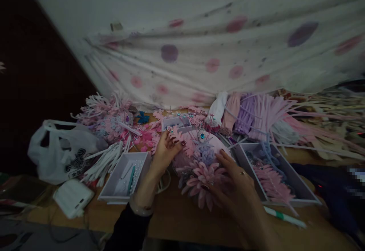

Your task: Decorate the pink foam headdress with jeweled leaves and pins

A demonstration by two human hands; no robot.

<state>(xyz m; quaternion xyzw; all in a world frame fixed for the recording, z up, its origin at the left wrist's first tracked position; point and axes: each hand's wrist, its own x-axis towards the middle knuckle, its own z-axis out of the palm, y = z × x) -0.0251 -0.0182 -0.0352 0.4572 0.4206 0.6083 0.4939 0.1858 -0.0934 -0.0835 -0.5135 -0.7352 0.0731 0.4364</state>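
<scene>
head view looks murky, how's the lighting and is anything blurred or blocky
Head view: dim overall, with the left edge nearly black; head view: right hand looks darker than left hand, its outline soft; head view: pale patterned cloth reads lighter than most of the scene, but fine details look smeared; head view: a patch at the right edge is blocky, so what it covers can't be told.

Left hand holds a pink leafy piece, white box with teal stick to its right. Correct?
Wrong side: in the head view, the white box with the teal stick is left of the left hand, which holds a pink leafy piece.
</scene>
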